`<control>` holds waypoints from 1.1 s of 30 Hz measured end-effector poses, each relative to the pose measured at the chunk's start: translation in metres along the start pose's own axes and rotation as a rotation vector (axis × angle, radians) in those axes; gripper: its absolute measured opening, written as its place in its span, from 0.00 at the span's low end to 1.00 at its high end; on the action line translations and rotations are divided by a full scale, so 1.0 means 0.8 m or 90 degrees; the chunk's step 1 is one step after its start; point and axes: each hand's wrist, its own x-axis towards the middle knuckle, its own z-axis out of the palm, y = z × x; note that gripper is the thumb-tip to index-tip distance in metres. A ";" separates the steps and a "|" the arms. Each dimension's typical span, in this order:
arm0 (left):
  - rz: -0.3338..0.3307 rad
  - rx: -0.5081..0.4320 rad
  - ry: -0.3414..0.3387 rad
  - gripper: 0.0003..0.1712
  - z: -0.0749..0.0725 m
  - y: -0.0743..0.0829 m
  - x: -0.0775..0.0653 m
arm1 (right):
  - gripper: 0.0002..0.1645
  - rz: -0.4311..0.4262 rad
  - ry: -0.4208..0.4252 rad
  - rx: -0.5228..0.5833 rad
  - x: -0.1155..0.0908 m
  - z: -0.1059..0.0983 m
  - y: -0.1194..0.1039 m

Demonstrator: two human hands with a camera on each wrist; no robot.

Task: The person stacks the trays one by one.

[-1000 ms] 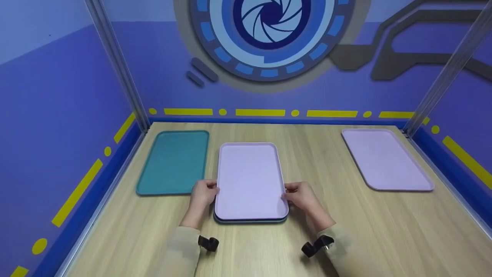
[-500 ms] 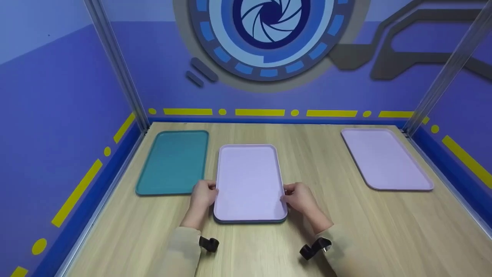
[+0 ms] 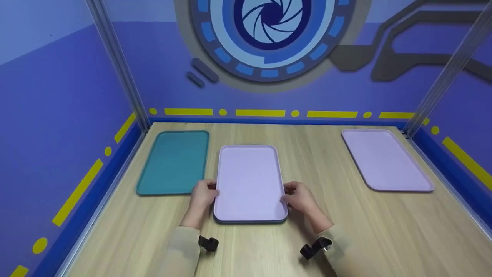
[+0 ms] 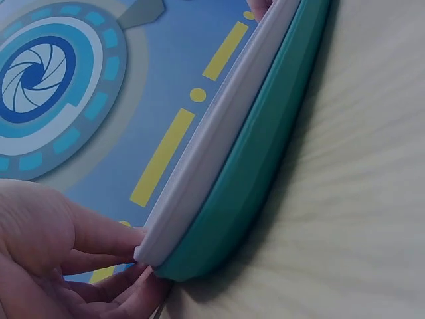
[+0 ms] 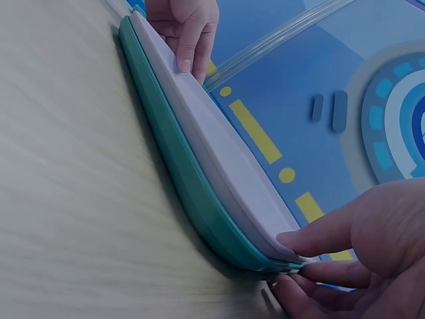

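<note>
At the middle of the table, a lilac rectangular tray [image 3: 250,181] lies stacked on a green tray [image 4: 242,186], whose side shows below it in both wrist views. My left hand [image 3: 203,194] pinches the lilac tray's left edge, thumb on the rim and other fingers at the side and below. On the opposite edge, my right hand [image 3: 301,196] grips in the same way. The right wrist view shows its thumb on the lilac rim and fingertips down by the green tray's edge. The two trays line up closely, with a thin seam between them.
A single teal-green tray [image 3: 175,161] lies at the back left, close to my left hand. Another lilac tray [image 3: 388,159] lies at the far right, angled along the side edge. Printed blue walls and metal corner posts bound the wooden table [image 3: 250,250].
The lilac tray has come down slightly and toward me onto the green one, and the gap at their front edge has narrowed. Both hands keep their grip; the last half second shows almost no movement.
</note>
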 end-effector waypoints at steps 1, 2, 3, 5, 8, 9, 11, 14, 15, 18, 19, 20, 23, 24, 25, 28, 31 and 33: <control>-0.002 -0.002 -0.002 0.18 0.000 0.000 0.000 | 0.28 0.007 0.002 0.015 0.001 0.001 0.001; -0.005 -0.004 -0.005 0.18 0.000 0.000 0.000 | 0.28 0.011 0.005 0.028 0.002 0.001 0.002; -0.010 -0.009 -0.006 0.18 0.000 0.000 0.000 | 0.28 0.017 0.008 0.041 0.003 0.002 0.003; -0.014 -0.012 -0.009 0.18 0.001 0.001 0.000 | 0.28 0.023 0.013 0.062 0.005 0.003 0.005; -0.020 -0.017 -0.011 0.19 0.001 0.002 0.000 | 0.27 0.032 0.018 0.083 0.007 0.005 0.008; -0.020 -0.017 -0.011 0.19 0.001 0.003 0.000 | 0.28 0.035 0.017 0.090 0.007 0.005 0.009; -0.023 -0.019 -0.010 0.19 0.001 0.003 0.000 | 0.28 0.038 0.017 0.103 0.008 0.006 0.009; -0.021 -0.019 -0.007 0.19 0.000 0.003 0.001 | 0.28 0.032 0.014 0.115 0.008 0.006 0.010; -0.020 -0.019 -0.007 0.19 0.000 0.003 0.001 | 0.28 0.031 0.014 0.119 0.008 0.006 0.009; -0.016 -0.018 -0.008 0.19 0.000 0.003 0.000 | 0.28 0.022 0.014 0.121 0.008 0.006 0.010; -0.013 -0.017 -0.008 0.19 0.000 0.002 0.000 | 0.28 0.020 0.014 0.121 0.008 0.006 0.011; -0.014 -0.017 -0.009 0.18 0.000 0.002 0.000 | 0.28 0.019 0.015 0.120 0.008 0.006 0.011; -0.012 -0.014 -0.014 0.19 -0.001 0.001 0.000 | 0.28 0.011 0.017 0.119 0.009 0.005 0.012; -0.013 -0.013 -0.016 0.19 -0.001 0.002 0.000 | 0.28 0.011 0.017 0.120 0.009 0.005 0.011; -0.014 -0.011 -0.018 0.19 -0.001 0.002 0.000 | 0.28 0.010 0.018 0.122 0.008 0.005 0.011; -0.018 -0.008 -0.026 0.20 -0.003 0.003 0.001 | 0.28 0.010 0.013 0.131 0.007 0.005 0.010; -0.024 -0.009 -0.036 0.21 -0.007 0.004 0.000 | 0.28 0.021 0.009 0.140 0.006 0.005 0.011; -0.035 -0.030 -0.043 0.21 -0.014 0.005 0.000 | 0.29 0.024 0.007 0.144 0.006 0.005 0.011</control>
